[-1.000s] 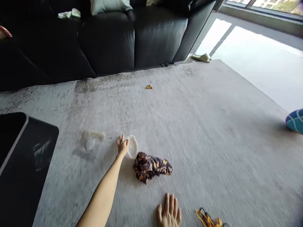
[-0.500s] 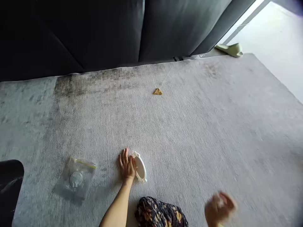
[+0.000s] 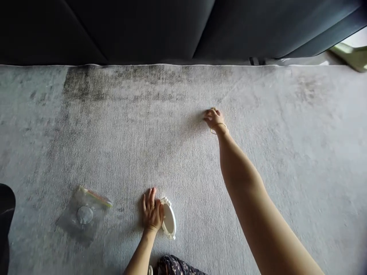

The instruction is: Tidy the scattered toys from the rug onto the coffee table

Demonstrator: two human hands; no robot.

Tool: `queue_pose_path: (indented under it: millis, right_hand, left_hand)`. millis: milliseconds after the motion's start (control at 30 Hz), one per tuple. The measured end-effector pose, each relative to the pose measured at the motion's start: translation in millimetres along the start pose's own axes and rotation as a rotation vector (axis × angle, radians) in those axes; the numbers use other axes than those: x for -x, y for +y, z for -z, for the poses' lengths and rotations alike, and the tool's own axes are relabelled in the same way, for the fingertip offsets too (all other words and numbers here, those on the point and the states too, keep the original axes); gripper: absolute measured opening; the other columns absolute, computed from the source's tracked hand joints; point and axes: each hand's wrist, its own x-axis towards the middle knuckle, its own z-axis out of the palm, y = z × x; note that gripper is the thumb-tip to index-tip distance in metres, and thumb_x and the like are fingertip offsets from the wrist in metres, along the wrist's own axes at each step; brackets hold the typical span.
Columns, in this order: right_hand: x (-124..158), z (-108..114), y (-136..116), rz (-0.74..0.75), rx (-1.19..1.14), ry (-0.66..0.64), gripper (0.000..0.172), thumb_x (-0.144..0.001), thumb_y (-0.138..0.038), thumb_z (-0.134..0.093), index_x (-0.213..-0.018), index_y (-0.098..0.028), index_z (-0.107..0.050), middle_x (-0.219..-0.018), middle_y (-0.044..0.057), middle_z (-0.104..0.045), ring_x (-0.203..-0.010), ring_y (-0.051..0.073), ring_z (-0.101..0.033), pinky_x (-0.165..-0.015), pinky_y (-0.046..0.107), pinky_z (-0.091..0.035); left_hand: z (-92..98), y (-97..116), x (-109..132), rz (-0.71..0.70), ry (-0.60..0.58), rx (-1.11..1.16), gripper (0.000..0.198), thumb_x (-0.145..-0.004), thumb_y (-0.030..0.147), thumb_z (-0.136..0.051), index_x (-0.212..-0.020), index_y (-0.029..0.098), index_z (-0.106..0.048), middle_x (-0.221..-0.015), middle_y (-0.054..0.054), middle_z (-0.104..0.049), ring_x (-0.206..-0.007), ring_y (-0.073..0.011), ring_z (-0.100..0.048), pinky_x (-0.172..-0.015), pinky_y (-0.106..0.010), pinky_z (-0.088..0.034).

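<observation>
My left hand (image 3: 152, 212) lies flat on the carpet with its fingers stretched out. Its thumb side touches the left edge of a white oval frame (image 3: 171, 221) with scalloped ornaments at its ends. Far forward, my right hand (image 3: 212, 117) is down at the carpet, fingers bent around a small gold triangular piece (image 3: 213, 109). Only a bit of that piece shows past the fingers. To the left of my left hand lies a clear zip bag (image 3: 93, 223) with a pale round disc (image 3: 85, 215) in it.
A dark sofa (image 3: 143, 30) runs along the far edge of the grey carpet (image 3: 120, 145). A green shoe-like object (image 3: 351, 57) lies at the far right. At the left edge is a black object (image 3: 5, 214). Patterned cloth (image 3: 177, 266) shows at the bottom.
My right hand has moved from the lower right far forward to the gold piece and closed around it. My left hand stays beside the white frame. The view has shifted.
</observation>
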Motion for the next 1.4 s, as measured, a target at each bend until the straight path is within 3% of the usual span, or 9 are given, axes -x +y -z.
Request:
queue_pose_path:
  millis: [233, 400, 567, 667, 833, 1000, 1100, 1267, 1400]
  right_hand:
    - [106, 12, -23, -0.255, -0.122, -0.064, 0.024, -0.074, -0.016, -0.067, -0.095, -0.006, -0.069, -0.128, 0.021, -0.052, -0.103, 0.016, -0.056, -0.092, 0.032, -0.043]
    - [286, 29, -67, -0.317, -0.273, -0.097, 0.010, -0.077, -0.019, -0.064, -0.085, -0.013, -0.067, -0.088, 0.010, -0.071, -0.070, 0.015, -0.061, -0.068, 0.029, -0.050]
    - [488, 50, -122, -0.290, -0.527, -0.127, 0.039, -0.089, -0.044, -0.053, -0.110, -0.017, -0.071, -0.110, 0.014, -0.073, -0.087, 0.023, -0.070, -0.080, 0.037, -0.056]
    - [588, 65, -137, -0.354, -0.422, -0.233, 0.054, -0.089, -0.041, -0.048, -0.136, -0.017, -0.057, -0.095, 0.010, -0.075, -0.081, 0.023, -0.070, -0.081, 0.039, -0.056]
    - [708, 79, -147, -0.560, -0.294, -0.300, 0.087, -0.081, -0.032, -0.052, -0.156, -0.007, -0.017, -0.097, 0.014, -0.073, -0.083, 0.029, -0.071, -0.079, 0.044, -0.057]
    - [767, 83, -169, -0.678, -0.341, -0.411, 0.074, -0.075, -0.019, -0.059, -0.146, -0.015, -0.038, -0.093, 0.008, -0.073, -0.082, 0.024, -0.068, -0.082, 0.039, -0.054]
    - [776, 87, -178, -0.754, -0.365, -0.423, 0.067, -0.066, -0.011, -0.065, -0.132, -0.013, -0.054, -0.079, 0.002, -0.070, -0.075, 0.020, -0.065, -0.077, 0.032, -0.051]
    - [782, 102, -176, -0.854, -0.465, -0.343, 0.007, -0.063, -0.015, -0.070, -0.068, -0.017, -0.065, -0.064, -0.001, -0.061, -0.073, 0.015, -0.058, -0.069, 0.023, -0.044]
    - [807, 109, -161, -1.009, -0.617, -0.262, 0.013, -0.063, -0.019, -0.069, -0.056, -0.017, -0.059, -0.053, -0.003, -0.053, -0.061, 0.012, -0.052, -0.058, 0.020, -0.039]
  left_hand:
    - [25.8, 4, -11, -0.002, -0.090, 0.005, 0.032, -0.097, 0.029, -0.040, -0.103, 0.020, -0.070, -0.157, -0.012, -0.036, -0.150, -0.0291, -0.026, -0.126, -0.055, -0.012]
    - [40.9, 6, -14, 0.016, -0.072, 0.074, 0.031, -0.098, 0.029, -0.040, -0.105, 0.019, -0.068, -0.159, -0.010, -0.035, -0.151, -0.0253, -0.022, -0.126, -0.053, -0.009]
    - [64.4, -3, -6, -0.095, 0.018, 0.108, 0.031, -0.099, 0.030, -0.042, -0.096, 0.017, -0.070, -0.154, -0.012, -0.043, -0.148, -0.0241, -0.030, -0.124, -0.048, -0.016]
    - [106.8, -42, 22, -0.097, 0.050, 0.113, 0.040, -0.100, 0.035, -0.038, -0.092, 0.014, -0.071, -0.151, -0.013, -0.046, -0.146, -0.0247, -0.032, -0.120, -0.047, -0.021]
    - [183.5, -153, 99, 0.206, 0.134, 0.120, 0.020, -0.092, 0.017, -0.051, -0.082, 0.010, -0.067, -0.153, -0.025, -0.037, -0.144, -0.0383, -0.032, -0.112, -0.061, -0.028]
    - [195.4, -210, 167, 0.254, -0.031, 0.220, 0.022, -0.088, 0.014, -0.047, -0.074, 0.016, -0.064, -0.131, -0.017, -0.063, -0.120, -0.0291, -0.059, -0.107, -0.045, -0.041]
    - [190.4, -202, 217, 0.222, -0.121, 0.280, 0.021, -0.088, 0.018, -0.047, -0.080, 0.015, -0.066, -0.112, -0.018, -0.071, -0.106, -0.0279, -0.065, -0.100, -0.042, -0.046]
    - [173.0, -180, 295, 0.134, -0.245, 0.445, 0.023, -0.088, 0.030, -0.052, -0.089, 0.016, -0.070, -0.101, -0.012, -0.074, -0.097, -0.0250, -0.067, -0.090, -0.034, -0.051]
    - [150.3, -178, 317, 0.161, -0.315, 0.550, 0.034, -0.084, 0.047, -0.057, -0.077, 0.016, -0.069, -0.075, -0.008, -0.071, -0.074, -0.0226, -0.066, -0.071, -0.031, -0.052]
